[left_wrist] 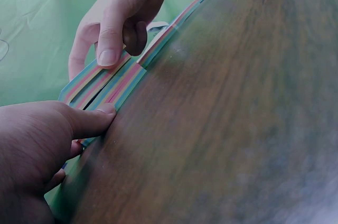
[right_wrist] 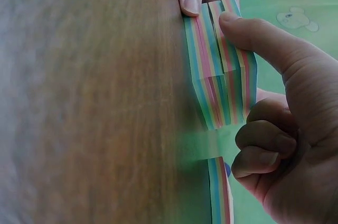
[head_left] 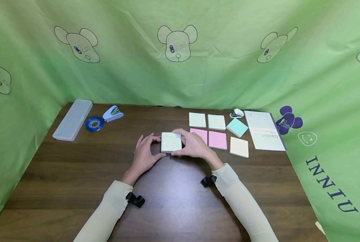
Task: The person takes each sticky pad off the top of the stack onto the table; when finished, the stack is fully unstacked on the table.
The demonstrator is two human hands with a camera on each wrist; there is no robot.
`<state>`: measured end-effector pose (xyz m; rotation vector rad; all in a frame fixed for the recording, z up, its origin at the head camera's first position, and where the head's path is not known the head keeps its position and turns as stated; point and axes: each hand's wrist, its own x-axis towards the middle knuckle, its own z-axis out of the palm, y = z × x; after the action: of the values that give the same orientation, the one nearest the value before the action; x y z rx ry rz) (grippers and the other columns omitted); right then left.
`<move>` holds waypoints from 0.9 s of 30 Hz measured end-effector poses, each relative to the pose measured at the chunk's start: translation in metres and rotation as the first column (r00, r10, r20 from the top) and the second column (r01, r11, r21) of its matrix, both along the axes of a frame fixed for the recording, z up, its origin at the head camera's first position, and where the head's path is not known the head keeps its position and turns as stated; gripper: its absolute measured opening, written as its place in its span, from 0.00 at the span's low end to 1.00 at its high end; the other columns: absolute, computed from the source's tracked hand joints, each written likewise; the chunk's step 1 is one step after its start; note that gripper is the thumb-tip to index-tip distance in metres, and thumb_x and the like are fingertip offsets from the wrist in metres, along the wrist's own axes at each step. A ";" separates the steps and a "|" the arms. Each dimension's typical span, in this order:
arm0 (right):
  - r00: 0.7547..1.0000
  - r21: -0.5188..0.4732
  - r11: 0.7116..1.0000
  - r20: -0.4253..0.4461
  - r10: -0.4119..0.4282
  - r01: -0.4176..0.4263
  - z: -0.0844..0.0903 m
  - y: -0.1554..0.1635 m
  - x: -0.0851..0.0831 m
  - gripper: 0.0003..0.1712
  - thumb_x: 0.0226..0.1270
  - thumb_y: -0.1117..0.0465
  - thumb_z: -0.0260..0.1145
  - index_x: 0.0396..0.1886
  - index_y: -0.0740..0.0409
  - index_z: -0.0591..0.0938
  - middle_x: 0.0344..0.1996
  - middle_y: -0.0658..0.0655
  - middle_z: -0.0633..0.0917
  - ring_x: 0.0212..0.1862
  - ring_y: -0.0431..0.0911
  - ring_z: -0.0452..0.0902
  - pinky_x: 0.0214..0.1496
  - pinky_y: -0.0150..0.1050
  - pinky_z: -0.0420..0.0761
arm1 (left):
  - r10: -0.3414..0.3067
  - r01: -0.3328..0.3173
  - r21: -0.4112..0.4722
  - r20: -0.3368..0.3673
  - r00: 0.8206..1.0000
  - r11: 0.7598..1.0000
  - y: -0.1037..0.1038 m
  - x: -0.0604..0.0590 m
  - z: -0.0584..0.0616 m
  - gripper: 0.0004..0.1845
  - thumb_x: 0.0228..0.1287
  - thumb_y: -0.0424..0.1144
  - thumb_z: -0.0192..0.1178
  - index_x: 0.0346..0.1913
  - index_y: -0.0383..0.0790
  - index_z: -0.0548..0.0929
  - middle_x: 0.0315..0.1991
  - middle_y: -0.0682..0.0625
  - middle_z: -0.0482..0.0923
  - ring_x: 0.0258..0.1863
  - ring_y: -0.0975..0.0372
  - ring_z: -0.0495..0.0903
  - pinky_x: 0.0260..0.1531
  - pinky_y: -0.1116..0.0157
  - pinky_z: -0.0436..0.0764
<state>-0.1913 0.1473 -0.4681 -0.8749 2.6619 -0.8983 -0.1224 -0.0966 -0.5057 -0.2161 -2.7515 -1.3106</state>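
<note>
A squared stack of sticky note pads [head_left: 171,142] sits on the table between both hands, its top pad pale. Striped edges in blue, pink, yellow and green show along the stack [right_wrist: 205,49] in the right wrist view. My left hand [head_left: 143,153] grips its left side, with the thumb low near the tabletop in the left wrist view. From the right, my right hand [head_left: 195,144] pinches the upper pads between thumb and fingers. Narrow dark gaps part some layers of the stack [left_wrist: 124,84]. The fingers behind the stack are partly hidden.
Right of the stack lie pink pads [head_left: 217,140], white pads [head_left: 197,120], a teal pad [head_left: 237,127] and a cream pad [head_left: 239,147]. A notebook [head_left: 263,131] lies far right. Far left are a translucent case [head_left: 73,120], blue tape roll [head_left: 94,128] and blue stapler [head_left: 113,116].
</note>
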 end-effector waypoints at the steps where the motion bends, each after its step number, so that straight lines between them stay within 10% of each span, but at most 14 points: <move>1: 1.000 -0.001 1.000 0.000 0.001 -0.001 0.000 0.000 0.000 0.50 0.53 0.43 0.90 0.74 0.48 0.80 0.19 0.43 0.68 0.25 0.39 0.57 0.27 0.37 0.59 | 0.000 0.000 -0.001 0.001 1.000 1.000 0.000 0.000 0.000 0.31 0.57 0.37 0.87 0.60 0.35 0.83 0.68 0.42 0.85 0.83 0.45 0.67 0.91 0.48 0.43; 27: 0.997 -0.086 0.995 -0.054 -0.053 0.048 0.003 0.011 0.002 0.49 0.51 0.45 0.92 0.73 0.48 0.81 0.18 0.42 0.65 0.24 0.37 0.54 0.27 0.34 0.55 | 0.005 -0.005 -0.004 0.016 1.000 1.000 0.001 -0.001 -0.001 0.31 0.58 0.38 0.87 0.61 0.35 0.83 0.70 0.43 0.84 0.84 0.46 0.66 0.90 0.47 0.43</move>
<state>-0.1888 0.1588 -0.4650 -0.8673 2.7224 -1.0202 -0.1233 -0.0958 -0.5069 -0.1997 -2.7662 -1.3115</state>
